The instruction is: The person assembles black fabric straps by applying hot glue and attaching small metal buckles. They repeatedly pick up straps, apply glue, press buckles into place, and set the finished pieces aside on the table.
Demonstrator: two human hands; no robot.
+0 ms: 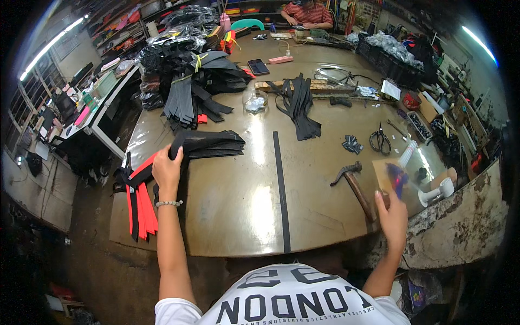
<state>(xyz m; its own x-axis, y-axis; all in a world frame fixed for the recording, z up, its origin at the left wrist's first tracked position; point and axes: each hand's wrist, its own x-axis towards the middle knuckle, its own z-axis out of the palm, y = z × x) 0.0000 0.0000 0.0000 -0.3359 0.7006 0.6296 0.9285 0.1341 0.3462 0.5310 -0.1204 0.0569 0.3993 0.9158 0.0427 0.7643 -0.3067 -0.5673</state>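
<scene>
1. The left hand (167, 169) had its grip pinching black straps (216, 142) on the desk's (230, 216) left; their long axis ran sideways, free ends pointing right;
2. The right hand (392, 214) met a tan card (383, 176); its grip could not be told;
3. A hammer (359, 194) lay beside it.

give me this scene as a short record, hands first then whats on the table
left hand: at the left end of flat black webbing straps; grip unclear
right hand: at the lower edge of a tan rectangular sheet; grip unclear
surface: glossy brown worktable
between hands: single long black strip
near left edge: bright red and black straps
right side: wooden-handled metal hammer, black-handled scissors
far side: person in red striped top
</scene>
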